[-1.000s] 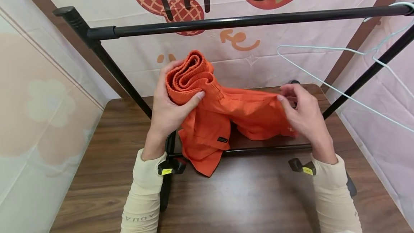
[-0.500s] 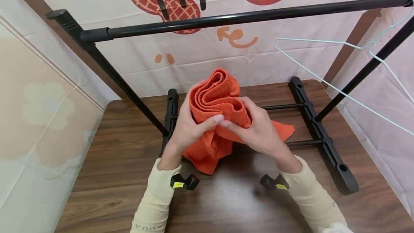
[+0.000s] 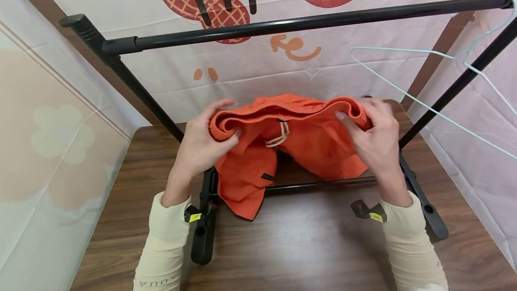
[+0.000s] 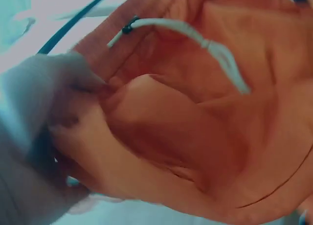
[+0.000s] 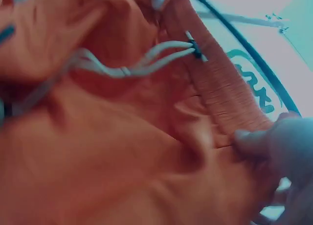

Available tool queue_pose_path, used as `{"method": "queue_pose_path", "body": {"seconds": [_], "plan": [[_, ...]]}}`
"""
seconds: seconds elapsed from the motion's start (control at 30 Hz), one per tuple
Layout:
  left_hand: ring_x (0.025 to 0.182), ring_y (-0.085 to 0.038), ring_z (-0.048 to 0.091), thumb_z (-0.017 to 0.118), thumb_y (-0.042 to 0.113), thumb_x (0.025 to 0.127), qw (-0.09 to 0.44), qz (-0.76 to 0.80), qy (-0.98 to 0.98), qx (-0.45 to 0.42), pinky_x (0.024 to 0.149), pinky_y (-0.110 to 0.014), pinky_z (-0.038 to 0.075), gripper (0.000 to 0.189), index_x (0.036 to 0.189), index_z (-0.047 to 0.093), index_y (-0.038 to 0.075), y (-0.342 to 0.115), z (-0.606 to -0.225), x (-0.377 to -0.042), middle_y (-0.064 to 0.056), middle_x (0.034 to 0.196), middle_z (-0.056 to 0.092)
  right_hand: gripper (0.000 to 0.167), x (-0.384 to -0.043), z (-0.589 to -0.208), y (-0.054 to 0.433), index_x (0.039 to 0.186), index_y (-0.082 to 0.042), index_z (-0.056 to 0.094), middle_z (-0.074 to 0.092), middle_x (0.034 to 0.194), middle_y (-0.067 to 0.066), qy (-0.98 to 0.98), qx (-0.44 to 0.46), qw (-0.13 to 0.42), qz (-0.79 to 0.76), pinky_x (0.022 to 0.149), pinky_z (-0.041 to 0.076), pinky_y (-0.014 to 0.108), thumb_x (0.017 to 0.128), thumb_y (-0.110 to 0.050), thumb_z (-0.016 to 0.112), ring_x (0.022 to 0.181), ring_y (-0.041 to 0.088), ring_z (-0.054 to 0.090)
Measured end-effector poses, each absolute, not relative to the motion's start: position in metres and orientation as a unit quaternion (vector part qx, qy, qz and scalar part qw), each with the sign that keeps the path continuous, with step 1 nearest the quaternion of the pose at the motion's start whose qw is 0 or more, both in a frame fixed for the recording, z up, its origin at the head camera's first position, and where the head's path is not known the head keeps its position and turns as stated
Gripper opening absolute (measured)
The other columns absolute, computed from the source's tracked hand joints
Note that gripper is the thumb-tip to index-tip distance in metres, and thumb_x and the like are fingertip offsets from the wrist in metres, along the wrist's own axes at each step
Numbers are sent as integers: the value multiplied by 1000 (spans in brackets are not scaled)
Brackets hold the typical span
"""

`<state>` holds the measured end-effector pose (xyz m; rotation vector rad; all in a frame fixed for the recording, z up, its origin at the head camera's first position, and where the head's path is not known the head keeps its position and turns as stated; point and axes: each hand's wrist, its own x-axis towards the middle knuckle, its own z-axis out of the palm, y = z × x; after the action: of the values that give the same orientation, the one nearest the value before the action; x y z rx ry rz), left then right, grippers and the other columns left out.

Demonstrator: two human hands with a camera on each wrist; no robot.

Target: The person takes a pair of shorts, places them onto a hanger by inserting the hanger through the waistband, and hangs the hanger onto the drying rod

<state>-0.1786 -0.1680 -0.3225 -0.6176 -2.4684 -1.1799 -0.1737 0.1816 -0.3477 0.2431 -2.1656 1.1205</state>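
Over the brown wood-grain surface [image 3: 291, 246] & below the top bar of the black tubular metal rack [image 3: 282, 24], bright-orange fabric shorts [image 3: 319, 149] are held up btwn two hands, gathered elastic waistband uppermost. L hand [image 3: 199, 143] grips one end of the waistband, thumb in front, other fingers behind, clamped on the curled-over fabric. R hand [image 3: 377, 136] grips the opp. end likewise, thumb in front, fingers clamped on the cloth; far fingertips mostly hidden or blurred. Waistband runs btwn them w/ a narrow gap along its top. White looped drawstring [image 3: 283, 133] hangs at center front, from a small dark fitting on the band per the wrist views. Legs hang down; the one under L hand bears a small black label [image 3: 267, 177] & passes in front of the rack's low crossbar; can't tell if the hem touches the surface. Pale-blue thin wire hanger [image 3: 408, 51] hangs at the rack's R end, near but apart from R hand. Printed white cloth backdrop [image 3: 250, 68] behind. Both arms in cream sleeves [image 3: 163, 237].
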Motion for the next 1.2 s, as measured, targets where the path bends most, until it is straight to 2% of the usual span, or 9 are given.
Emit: {"method": "queue_pose_path", "body": {"seconds": [0.13,0.23,0.37,0.47,0.57,0.77,0.93,1.1,1.2], "plan": [[96,-30,59,73,22,95,222,-247,-925,-185,75,-40,50,33,125,70,10,-157,-324,-180,-10,104,75,32,-170,-346,189,110,-3,79,59,114,22,-879,37,332,341,84,39,40,91,-28,84,100,36,50],[97,-38,58,70,35,100,231,-172,-946,-147,75,-49,55,32,124,70,14,-148,-328,-178,-13,110,73,33,-167,-345,190,113,-6,79,60,111,19,-896,6,294,333,78,49,46,93,-32,81,93,38,58],[93,-41,62,65,42,104,181,-191,-958,-114,74,-57,58,36,133,62,20,-145,-329,-178,-18,116,64,32,-169,-344,194,117,-10,79,70,114,16,-891,7,275,361,83,51,27,95,-34,80,101,34,65],[86,-31,72,63,35,107,120,-320,-930,-138,82,-50,60,35,137,57,19,-147,-329,-184,-13,115,65,28,-173,-343,199,119,-13,79,73,119,13,-865,27,308,395,87,43,10,95,-28,80,108,31,68],[101,-17,69,63,27,107,141,-403,-884,-191,92,-40,56,34,138,56,15,-150,-328,-195,-9,124,63,28,-176,-341,203,121,-9,79,71,129,15,-819,66,368,435,96,44,4,94,-16,81,118,29,67],[149,-21,41,73,15,99,283,-414,-822,-271,117,-40,44,38,133,60,5,-151,-313,-200,-15,149,48,38,-175,-333,203,120,4,75,61,143,23,-732,139,433,507,108,52,21,89,-16,83,135,26,58],[129,-14,52,77,14,94,232,-440,-821,-280,101,-28,47,42,133,63,10,-156,-310,-190,-6,141,56,53,-172,-337,208,115,6,75,62,140,21,-741,129,411,514,102,51,14,88,-39,84,130,22,59],[95,-13,63,88,18,87,132,-463,-839,-253,81,-20,53,50,131,66,19,-165,-322,-186,2,117,66,35,-175,-343,216,103,6,75,69,124,10,-764,99,354,530,95,52,10,84,-20,90,117,12,64],[90,-17,67,86,22,89,70,-481,-846,-219,78,-22,56,48,132,66,23,-172,-333,-186,0,113,68,29,-175,-344,224,104,-2,77,71,108,-4,-806,82,300,505,74,51,8,82,-16,92,89,4,65]]}}
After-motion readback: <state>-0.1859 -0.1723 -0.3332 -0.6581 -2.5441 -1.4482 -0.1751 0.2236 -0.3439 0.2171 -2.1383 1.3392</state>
